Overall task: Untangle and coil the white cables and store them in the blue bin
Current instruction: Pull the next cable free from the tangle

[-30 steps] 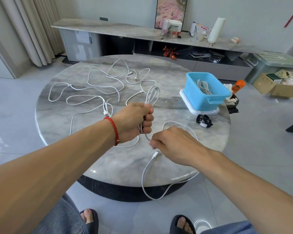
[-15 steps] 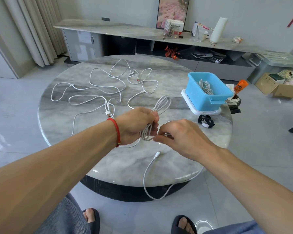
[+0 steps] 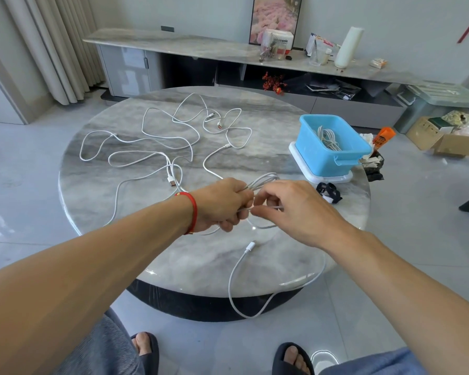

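Head view: two hands, left hand (image 3: 222, 204) and right hand (image 3: 295, 209), on one coil (image 3: 263, 182); one blue bin (image 3: 333, 158).

The single head camera is looking forward and down from close above the round table's (image 3: 92, 201) near edge, facing the far sideboard (image 3: 190, 47).

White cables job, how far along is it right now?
Done: one coiled cable lies in the blue bin. In hand: the left hand grips a partial coil while the right hand pinches its strand, whose tail hangs off the table. Left: the loose cables on it.
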Demonstrator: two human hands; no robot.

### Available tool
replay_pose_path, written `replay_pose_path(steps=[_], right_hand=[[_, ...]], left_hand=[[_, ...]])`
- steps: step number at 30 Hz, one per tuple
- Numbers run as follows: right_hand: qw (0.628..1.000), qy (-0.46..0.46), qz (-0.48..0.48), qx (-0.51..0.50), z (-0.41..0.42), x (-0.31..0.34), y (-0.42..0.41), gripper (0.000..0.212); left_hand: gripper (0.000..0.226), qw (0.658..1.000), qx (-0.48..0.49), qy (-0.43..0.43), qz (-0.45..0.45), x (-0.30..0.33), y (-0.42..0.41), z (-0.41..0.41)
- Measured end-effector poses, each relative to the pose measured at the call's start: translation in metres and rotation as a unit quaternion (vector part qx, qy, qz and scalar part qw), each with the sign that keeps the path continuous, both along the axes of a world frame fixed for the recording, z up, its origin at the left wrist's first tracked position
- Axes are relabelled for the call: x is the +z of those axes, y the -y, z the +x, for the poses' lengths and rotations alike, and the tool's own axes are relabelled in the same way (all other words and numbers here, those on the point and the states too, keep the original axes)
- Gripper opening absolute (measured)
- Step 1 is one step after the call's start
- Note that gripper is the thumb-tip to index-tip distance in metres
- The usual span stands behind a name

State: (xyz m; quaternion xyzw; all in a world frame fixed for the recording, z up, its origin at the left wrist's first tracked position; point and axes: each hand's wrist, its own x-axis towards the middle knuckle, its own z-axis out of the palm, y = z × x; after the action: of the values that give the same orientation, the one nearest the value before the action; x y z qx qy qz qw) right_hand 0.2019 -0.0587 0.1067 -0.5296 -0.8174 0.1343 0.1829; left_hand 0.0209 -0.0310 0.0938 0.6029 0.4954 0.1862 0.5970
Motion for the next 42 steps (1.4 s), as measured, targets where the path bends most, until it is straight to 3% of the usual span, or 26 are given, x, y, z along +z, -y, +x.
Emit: replay_pose_path(steps=[7,14,19,34,42], right_hand=[[0.989,-0.119,-0.011,-0.085,0.034,-0.006,-0.009,0.009],[0.893,-0.423,-0.056,-0.144,0.027,0.002,-0.009,0.006],[0.846,-0.505,-0.051,-0.164,0.024,0.009,-0.009,0.022],[0.9,-0.404,0.039,-0.161,0.027,0.007,-0.012,0.007],[0.959,-0.202,0.163,-0.115,0.031,0.005,-0.014,0.019]], left_hand=[[0.021,0.999,0.017,0.047,-0.004,0.001,-0.006,-0.008],[0.028,0.992,-0.003,0.095,0.077,-0.001,0.0,0.002],[0.03,0.985,-0.005,0.143,0.093,-0.002,0.0,0.009],[0.034,0.986,-0.072,0.149,0.007,0.004,0.003,0.013],[0.026,0.993,-0.07,0.049,0.081,0.005,0.006,0.014]])
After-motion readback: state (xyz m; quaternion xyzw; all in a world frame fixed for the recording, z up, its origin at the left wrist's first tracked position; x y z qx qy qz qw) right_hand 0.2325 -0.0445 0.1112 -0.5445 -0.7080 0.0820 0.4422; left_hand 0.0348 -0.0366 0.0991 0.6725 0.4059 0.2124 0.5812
